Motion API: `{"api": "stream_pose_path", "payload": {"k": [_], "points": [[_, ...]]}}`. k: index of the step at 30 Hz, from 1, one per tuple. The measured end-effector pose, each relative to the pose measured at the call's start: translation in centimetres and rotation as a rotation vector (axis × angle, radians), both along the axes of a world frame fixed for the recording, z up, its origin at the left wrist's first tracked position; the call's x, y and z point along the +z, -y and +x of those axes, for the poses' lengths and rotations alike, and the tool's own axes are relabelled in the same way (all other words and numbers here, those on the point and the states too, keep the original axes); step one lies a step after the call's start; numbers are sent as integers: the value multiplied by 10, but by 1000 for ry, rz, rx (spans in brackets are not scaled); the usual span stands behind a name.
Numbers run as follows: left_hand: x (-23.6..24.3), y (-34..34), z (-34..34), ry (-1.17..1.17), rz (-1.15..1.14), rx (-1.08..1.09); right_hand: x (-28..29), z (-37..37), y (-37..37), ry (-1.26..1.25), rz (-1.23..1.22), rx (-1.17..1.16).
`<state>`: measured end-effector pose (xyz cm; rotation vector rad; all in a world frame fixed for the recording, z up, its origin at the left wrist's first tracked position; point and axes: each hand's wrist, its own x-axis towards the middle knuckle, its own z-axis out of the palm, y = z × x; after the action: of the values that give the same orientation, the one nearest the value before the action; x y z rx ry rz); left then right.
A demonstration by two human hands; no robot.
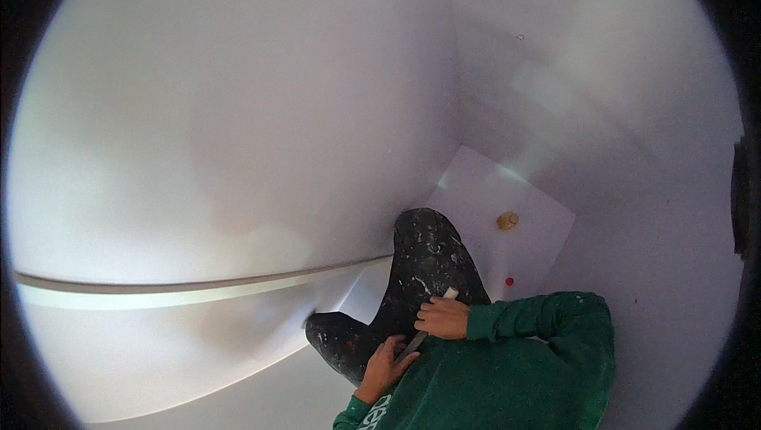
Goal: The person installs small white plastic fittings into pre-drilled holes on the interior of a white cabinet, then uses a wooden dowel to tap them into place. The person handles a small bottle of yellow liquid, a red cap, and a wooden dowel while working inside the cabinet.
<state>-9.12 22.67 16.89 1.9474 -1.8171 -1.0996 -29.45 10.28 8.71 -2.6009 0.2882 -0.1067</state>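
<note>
My right hand (442, 319) is closed around a narrow, flat, stick-like object (450, 294) with a whitish upper end, held slantwise over my lap. Its lower, greyish part runs down to my left hand (384, 366), whose fingers and thumb pinch it near that end. I cannot make out its exact kind. Behind both hands are my dark trousers (424, 259), spotted with pale paint. Green sleeves cover my arms.
Pale walls meet in a corner close ahead. On a light surface there stands a small yellowish-brown round container (507, 221), with a small red round thing (510, 281) nearer me. A long ledge (182, 291) curves along the left. A dark object (741, 196) shows at the right rim.
</note>
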Motion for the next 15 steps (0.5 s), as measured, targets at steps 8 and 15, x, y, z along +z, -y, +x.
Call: {"api": "stream_pose_path", "payload": {"k": [8, 15], "points": [[62, 55, -2, 112, -16, 4, 77, -13, 77, 187, -111, -186], [181, 90, 7, 254, -1041, -167, 42, -78, 179, 855, -120, -775]]}}
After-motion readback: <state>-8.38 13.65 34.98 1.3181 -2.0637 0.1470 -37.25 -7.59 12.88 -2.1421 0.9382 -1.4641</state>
